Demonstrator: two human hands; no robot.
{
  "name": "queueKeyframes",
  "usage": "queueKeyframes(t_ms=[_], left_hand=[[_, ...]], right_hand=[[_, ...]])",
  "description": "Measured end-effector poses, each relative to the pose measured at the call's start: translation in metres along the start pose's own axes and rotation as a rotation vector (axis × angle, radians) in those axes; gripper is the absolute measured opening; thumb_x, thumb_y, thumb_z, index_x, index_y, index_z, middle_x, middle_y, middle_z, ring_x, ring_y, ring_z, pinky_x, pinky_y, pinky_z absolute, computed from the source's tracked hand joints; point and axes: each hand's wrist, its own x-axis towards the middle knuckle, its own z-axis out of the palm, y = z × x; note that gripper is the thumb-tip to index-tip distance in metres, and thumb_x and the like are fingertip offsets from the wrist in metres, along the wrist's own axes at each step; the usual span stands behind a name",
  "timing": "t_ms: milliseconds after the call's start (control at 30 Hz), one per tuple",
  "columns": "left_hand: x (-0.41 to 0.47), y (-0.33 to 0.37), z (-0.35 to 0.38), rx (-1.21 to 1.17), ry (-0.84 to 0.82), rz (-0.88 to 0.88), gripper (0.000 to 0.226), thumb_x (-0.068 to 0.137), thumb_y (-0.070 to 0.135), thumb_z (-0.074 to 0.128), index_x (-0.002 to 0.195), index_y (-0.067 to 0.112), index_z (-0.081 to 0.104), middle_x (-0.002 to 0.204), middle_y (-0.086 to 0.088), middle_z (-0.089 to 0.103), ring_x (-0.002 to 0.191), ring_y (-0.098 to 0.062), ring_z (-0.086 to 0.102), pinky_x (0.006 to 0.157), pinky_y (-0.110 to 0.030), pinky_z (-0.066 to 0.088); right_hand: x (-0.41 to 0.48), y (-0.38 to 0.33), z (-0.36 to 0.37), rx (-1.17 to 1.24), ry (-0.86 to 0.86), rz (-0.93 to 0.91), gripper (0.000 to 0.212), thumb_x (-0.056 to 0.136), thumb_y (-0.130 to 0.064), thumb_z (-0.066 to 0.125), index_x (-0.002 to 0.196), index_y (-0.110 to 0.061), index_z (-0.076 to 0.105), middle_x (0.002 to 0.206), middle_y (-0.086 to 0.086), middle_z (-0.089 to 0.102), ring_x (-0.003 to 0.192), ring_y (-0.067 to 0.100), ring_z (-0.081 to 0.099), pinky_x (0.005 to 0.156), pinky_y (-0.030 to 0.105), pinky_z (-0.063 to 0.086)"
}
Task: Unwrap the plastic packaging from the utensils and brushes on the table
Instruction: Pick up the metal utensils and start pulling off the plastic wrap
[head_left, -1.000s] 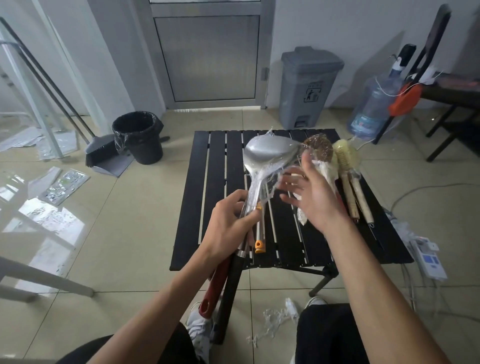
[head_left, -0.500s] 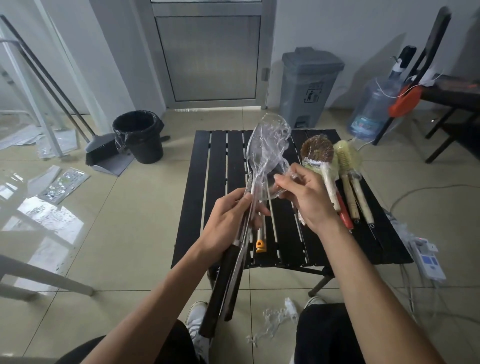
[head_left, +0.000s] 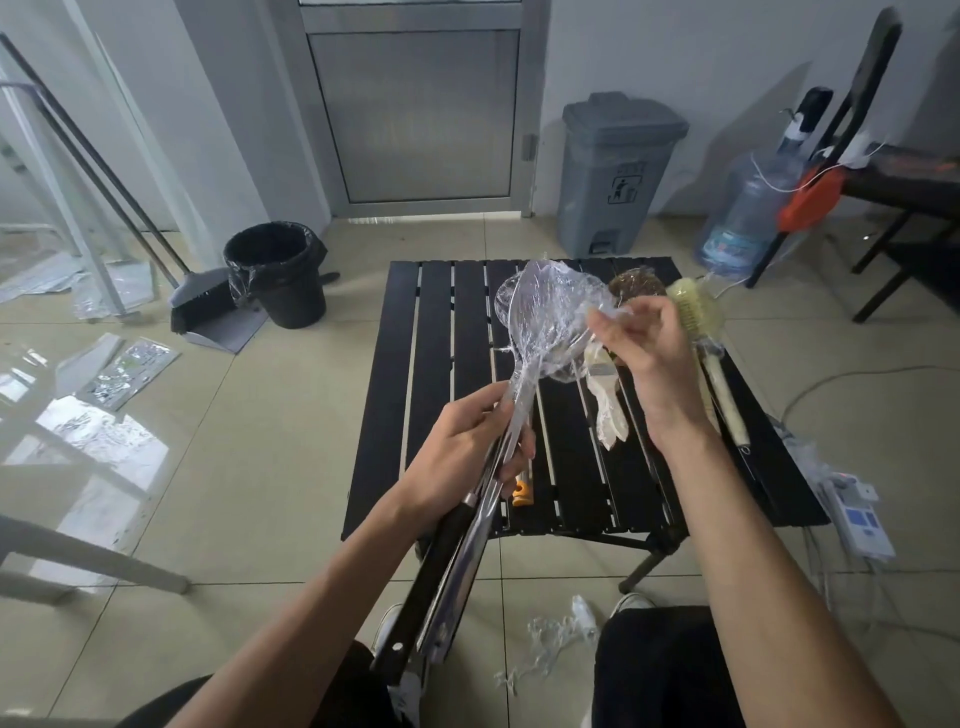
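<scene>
**Wrapped utensils held over the table, film pinched at the head**

The utensil bundle (head_left: 522, 387) consists of long-handled metal pieces, one with a dark handle, bound together in clear plastic film (head_left: 558, 306). The film is crinkled and glossy, and stretches loosely around the broad heads at the far end. The bundle slants above the near-left part of the black slatted table (head_left: 431, 332), with its handles reaching back toward the person's lap. The left hand (head_left: 467, 447) grips the shafts, fingers curled round them. The right hand (head_left: 641, 348) pinches a fold of film beside the heads. On the table's right side lie a yellow brush (head_left: 693, 309), a brown brush (head_left: 636, 286) and a pale-handled brush (head_left: 608, 410), all film-wrapped. An orange-tipped utensil (head_left: 522, 493) lies near the front edge. A scrap of plastic (head_left: 556, 634) lies on the floor.
</scene>
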Motion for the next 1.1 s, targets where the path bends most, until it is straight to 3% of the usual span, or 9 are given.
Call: queueKeyframes(t_ms=[133, 267, 333, 433, 767, 867, 967, 1033, 1100], left_hand=[[0.0, -0.001, 0.004, 0.124, 0.002, -0.007, 0.029, 0.115, 0.023, 0.04, 0.119, 0.0, 0.056, 0.083, -0.016, 0.064, 0.056, -0.026, 0.052, 0.052, -0.038, 0.052], [-0.001, -0.002, 0.006, 0.209, -0.01, 0.0, 0.027, 0.115, 0.021, 0.038, 0.116, -0.001, 0.055, 0.083, -0.014, 0.067, 0.053, -0.028, 0.055, 0.05, -0.039, 0.052], [0.0, -0.003, 0.005, 0.228, -0.005, -0.008, 0.026, 0.115, 0.02, 0.038, 0.119, 0.0, 0.055, 0.082, -0.012, 0.068, 0.053, -0.025, 0.056, 0.049, -0.037, 0.052], [-0.001, -0.004, 0.003, 0.223, 0.012, 0.002, 0.027, 0.115, 0.022, 0.039, 0.124, 0.004, 0.057, 0.081, -0.011, 0.067, 0.055, -0.023, 0.058, 0.05, -0.036, 0.053], [0.002, 0.008, -0.012, -0.271, 0.015, 0.044, 0.03, 0.113, 0.01, 0.035, 0.127, -0.01, 0.053, 0.081, -0.017, 0.057, 0.052, -0.016, 0.05, 0.048, -0.028, 0.052], [0.002, 0.01, -0.008, -0.335, -0.002, 0.057, 0.027, 0.113, 0.007, 0.031, 0.125, -0.001, 0.054, 0.08, -0.016, 0.056, 0.051, -0.016, 0.05, 0.048, -0.029, 0.051], [0.001, 0.012, -0.005, -0.355, -0.003, 0.056, 0.027, 0.113, 0.007, 0.031, 0.126, 0.0, 0.053, 0.079, -0.017, 0.055, 0.051, -0.016, 0.049, 0.047, -0.029, 0.051], [0.001, 0.011, -0.003, -0.352, -0.015, 0.049, 0.027, 0.114, 0.009, 0.033, 0.124, -0.006, 0.052, 0.079, -0.017, 0.054, 0.05, -0.016, 0.049, 0.047, -0.029, 0.051], [0.001, 0.009, 0.0, -0.299, -0.018, 0.049, 0.031, 0.114, 0.014, 0.038, 0.122, -0.014, 0.048, 0.079, -0.016, 0.054, 0.049, -0.016, 0.049, 0.046, -0.029, 0.05]], right_hand=[[-0.002, -0.008, 0.006, -0.161, 0.027, -0.075, 0.066, 0.072, -0.071, 0.078, 0.105, -0.016, 0.061, 0.1, 0.004, 0.068, 0.088, 0.013, 0.065, 0.079, 0.021, 0.054], [-0.005, -0.008, 0.012, -0.271, 0.05, -0.042, 0.037, 0.086, -0.042, 0.082, 0.096, -0.014, 0.06, 0.094, 0.009, 0.07, 0.092, 0.029, 0.07, 0.083, 0.047, 0.061], [-0.006, -0.008, 0.009, -0.18, 0.024, -0.065, 0.025, 0.093, -0.028, 0.076, 0.091, -0.012, 0.057, 0.086, 0.01, 0.067, 0.084, 0.026, 0.069, 0.072, 0.045, 0.062], [-0.003, -0.011, 0.001, -0.009, 0.025, -0.139, 0.018, 0.098, -0.014, 0.066, 0.086, -0.016, 0.053, 0.071, -0.012, 0.059, 0.06, 0.004, 0.057, 0.055, 0.02, 0.052], [0.005, 0.0, -0.026, 0.356, 0.412, 0.018, 0.022, 0.087, 0.002, 0.06, 0.08, -0.017, 0.052, 0.06, -0.007, 0.056, 0.056, 0.009, 0.056, 0.058, 0.026, 0.049], [0.004, 0.002, -0.016, 0.398, 0.261, 0.15, 0.008, 0.088, -0.017, 0.066, 0.088, -0.019, 0.059, 0.074, -0.003, 0.063, 0.071, 0.011, 0.064, 0.066, 0.031, 0.054], [0.001, 0.002, -0.002, 0.413, -0.03, 0.306, 0.04, 0.086, -0.055, 0.071, 0.111, -0.024, 0.064, 0.108, 0.008, 0.07, 0.096, 0.022, 0.071, 0.076, 0.038, 0.06], [-0.004, 0.002, 0.013, 0.371, -0.204, 0.367, 0.059, 0.079, -0.065, 0.075, 0.121, -0.025, 0.063, 0.115, 0.011, 0.072, 0.093, 0.02, 0.072, 0.068, 0.029, 0.06], [-0.011, 0.003, 0.028, 0.395, -0.309, 0.381, 0.065, 0.066, -0.06, 0.088, 0.113, -0.019, 0.069, 0.099, 0.007, 0.073, 0.076, 0.013, 0.068, 0.058, 0.021, 0.055]])
